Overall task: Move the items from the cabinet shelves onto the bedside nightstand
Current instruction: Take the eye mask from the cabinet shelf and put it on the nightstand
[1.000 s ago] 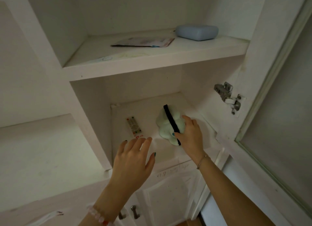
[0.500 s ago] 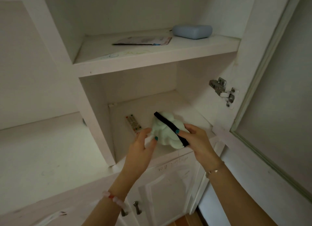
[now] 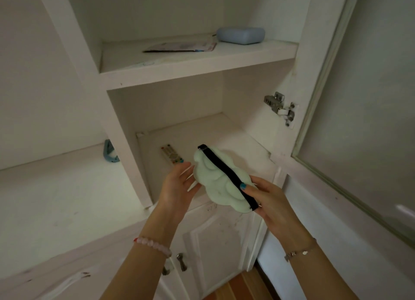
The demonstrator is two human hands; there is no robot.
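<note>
A pale green padded eye mask (image 3: pixel 215 178) with a black strap is held in the air in front of the lower cabinet shelf (image 3: pixel 244 147). My right hand (image 3: pixel 271 201) grips its lower right end, thumb on the strap. My left hand (image 3: pixel 177 187) is open, palm up, its fingers touching the mask's left edge. A white remote control (image 3: pixel 171 154) lies on the lower shelf behind my left hand. On the upper shelf (image 3: pixel 202 64) lie a flat printed packet (image 3: pixel 182 47) and a blue-grey oval case (image 3: pixel 241 35). The nightstand is not in view.
The cabinet door (image 3: pixel 363 97) stands open on the right, with a metal hinge (image 3: pixel 280 107) on the side wall. A blue object (image 3: pixel 109 152) sits on the left counter against the divider. Lower cupboard doors with metal knobs (image 3: pixel 182 261) are below. Wooden floor shows at the bottom.
The eye mask has come off the lower shelf and out toward me in my right hand. My left hand has risen and turned palm up against the mask's left side.
</note>
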